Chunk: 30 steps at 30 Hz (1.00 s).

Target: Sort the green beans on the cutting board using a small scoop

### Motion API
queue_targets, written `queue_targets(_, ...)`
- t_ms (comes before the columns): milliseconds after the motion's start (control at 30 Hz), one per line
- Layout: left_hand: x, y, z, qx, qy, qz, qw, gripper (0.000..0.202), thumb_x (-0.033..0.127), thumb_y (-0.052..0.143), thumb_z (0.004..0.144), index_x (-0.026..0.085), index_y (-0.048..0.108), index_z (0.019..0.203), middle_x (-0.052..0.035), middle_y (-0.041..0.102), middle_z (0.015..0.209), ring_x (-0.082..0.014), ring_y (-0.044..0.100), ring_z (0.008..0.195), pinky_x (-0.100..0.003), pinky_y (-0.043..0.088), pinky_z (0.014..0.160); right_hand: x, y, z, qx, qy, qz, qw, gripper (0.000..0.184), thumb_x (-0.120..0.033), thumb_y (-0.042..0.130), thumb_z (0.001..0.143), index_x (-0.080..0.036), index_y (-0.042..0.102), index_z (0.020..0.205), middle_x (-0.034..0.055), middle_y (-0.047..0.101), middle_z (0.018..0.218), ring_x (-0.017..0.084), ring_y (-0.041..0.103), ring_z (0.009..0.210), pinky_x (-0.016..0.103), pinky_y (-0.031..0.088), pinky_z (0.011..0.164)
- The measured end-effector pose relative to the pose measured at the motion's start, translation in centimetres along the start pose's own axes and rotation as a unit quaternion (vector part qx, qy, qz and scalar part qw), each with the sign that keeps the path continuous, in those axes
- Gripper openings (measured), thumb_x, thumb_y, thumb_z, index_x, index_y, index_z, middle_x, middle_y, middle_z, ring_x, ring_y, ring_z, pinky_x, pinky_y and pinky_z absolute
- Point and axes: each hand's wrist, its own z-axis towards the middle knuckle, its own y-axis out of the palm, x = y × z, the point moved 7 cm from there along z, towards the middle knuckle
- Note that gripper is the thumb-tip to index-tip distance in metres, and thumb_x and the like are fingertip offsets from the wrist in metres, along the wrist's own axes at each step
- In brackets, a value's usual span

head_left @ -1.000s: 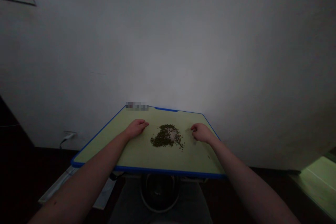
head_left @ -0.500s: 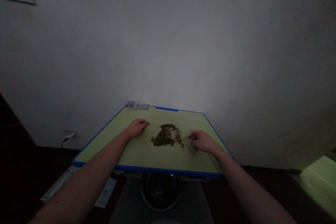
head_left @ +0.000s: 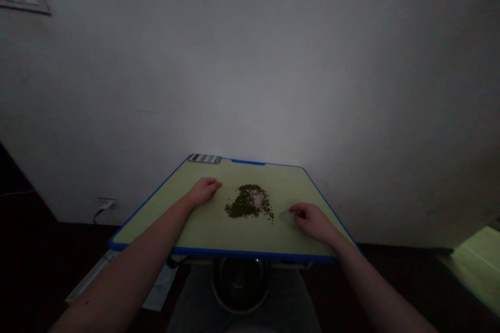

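Left hand [head_left: 203, 190] rests on green tray [head_left: 219, 234], fingers loosely curled, holding nothing, just left of bean pile [head_left: 249, 202] mid-tray. Right hand [head_left: 313, 221] right of bean pile, fingertips touching small clear piece [head_left: 285, 215]; whether pinched, cannot tell

Frame was dim overall: one soft light pool on the wall [head_left: 258, 114], brightest toward 6 o'clock just above the table [head_left: 219, 229], falling off to heavy vignette at 9 and 3 o'clock. Corners at 7 and 5 o'clock were near black, with wide-angle bending at the edges. Pile of green grains [head_left: 249, 202] read soft and noisy; no glare, shadows faint.
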Motion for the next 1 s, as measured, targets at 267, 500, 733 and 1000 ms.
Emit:
queue_targets(267,-0.4,0.1,0.1,0.000,-0.010,-0.005,1.000,0.040,0.053,0.042,0.068,0.017,0.042,0.050,0.0049,0.036,0.039,-0.0089,0.033,0.038,-0.023,0.026,0.042,-1.7,0.8,0.6,-0.001,-0.034,-0.009,0.999,0.033,-0.014,0.043,0.067,-0.015,0.063,0.094,0.0030,0.062,0.068,0.012,0.053,0.059,0.021,0.036,0.056)
queue_targets(500,-0.2,0.0,0.1,0.002,0.000,0.005,1.000,0.039,0.051,0.043,0.068,0.017,0.043,0.050,0.0047,0.037,0.040,-0.0088,0.034,0.039,-0.023,0.026,0.043,-3.3,1.5,-0.2,-0.027,-0.042,0.006,0.999,0.035,-0.013,0.043,0.066,-0.016,0.063,0.094,0.0039,0.065,0.076,0.013,0.055,0.064,0.022,0.038,0.059)
queue_targets(733,-0.1,0.0,0.0,0.006,-0.011,-0.001,1.000,0.037,0.049,0.044,0.067,0.017,0.042,0.048,0.0047,0.036,0.039,-0.0085,0.033,0.039,-0.023,0.026,0.043,-5.3,3.0,-1.0,-0.061,-0.055,0.025,0.996,0.036,-0.013,0.042,0.066,-0.017,0.063,0.096,0.0036,0.065,0.080,0.013,0.056,0.068,0.021,0.040,0.062)
queue_targets(1000,-0.2,0.0,0.0,0.006,0.003,-0.003,1.000,0.038,0.049,0.043,0.068,0.017,0.042,0.048,0.0049,0.036,0.039,-0.0082,0.032,0.039,-0.023,0.026,0.043,-7.0,3.8,-2.3,-0.092,-0.079,0.041,0.992,0.037,-0.014,0.043,0.064,-0.019,0.063,0.095,0.0024,0.065,0.084,0.013,0.057,0.072,0.021,0.040,0.065)
